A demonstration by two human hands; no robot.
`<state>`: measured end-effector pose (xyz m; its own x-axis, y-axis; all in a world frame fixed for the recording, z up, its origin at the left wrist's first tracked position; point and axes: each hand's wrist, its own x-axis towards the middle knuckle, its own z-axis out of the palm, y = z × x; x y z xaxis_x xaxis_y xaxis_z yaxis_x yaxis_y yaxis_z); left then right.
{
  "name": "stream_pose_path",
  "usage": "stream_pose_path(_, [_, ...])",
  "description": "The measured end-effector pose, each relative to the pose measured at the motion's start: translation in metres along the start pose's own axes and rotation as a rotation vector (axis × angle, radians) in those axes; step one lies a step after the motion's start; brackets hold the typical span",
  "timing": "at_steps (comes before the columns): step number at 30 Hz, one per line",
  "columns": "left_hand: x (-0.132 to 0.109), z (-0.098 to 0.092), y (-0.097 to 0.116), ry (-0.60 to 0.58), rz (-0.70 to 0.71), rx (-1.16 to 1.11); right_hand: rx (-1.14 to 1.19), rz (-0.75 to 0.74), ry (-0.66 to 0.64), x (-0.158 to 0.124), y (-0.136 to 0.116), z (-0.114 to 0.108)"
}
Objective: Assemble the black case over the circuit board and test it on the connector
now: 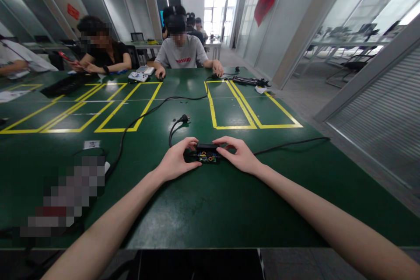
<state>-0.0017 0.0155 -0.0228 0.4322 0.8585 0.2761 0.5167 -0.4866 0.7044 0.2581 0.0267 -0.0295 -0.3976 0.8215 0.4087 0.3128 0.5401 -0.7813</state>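
An opened black power adapter [208, 147] is held just over the green table, its casing at the far side. Its bare circuit board [208, 157], with two yellow-orange rings, shows on the near side. My left hand [177, 158] grips the left end, thumb at the near corner and fingers at the far corner. At the right end, my right hand [240, 155] has thumb and fingers closed on the casing. A black cord [292, 143] runs off to the right from behind my right hand. Beyond my left hand lies a black plug [184, 118] on a curved cord.
The green table [170, 218] carries yellow tape rectangles [234, 127]. A long black cable [123, 140] snakes across it. A blurred-out object [67, 192] lies at the left. Across the table sits a person in a grey shirt [180, 52], near a black tool-like object [251, 81].
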Motion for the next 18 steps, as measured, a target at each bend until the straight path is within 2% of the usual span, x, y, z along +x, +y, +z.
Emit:
stream_pose_path(10, [0.0009,-0.001,0.0012,-0.017,0.06,0.126,-0.036,-0.128,-0.09,-0.001,-0.0037,-0.0003])
stream_pose_path(18, [0.001,-0.0013,0.0021,-0.024,0.036,0.178,-0.246,-0.229,-0.18,-0.0041,-0.0006,-0.0008])
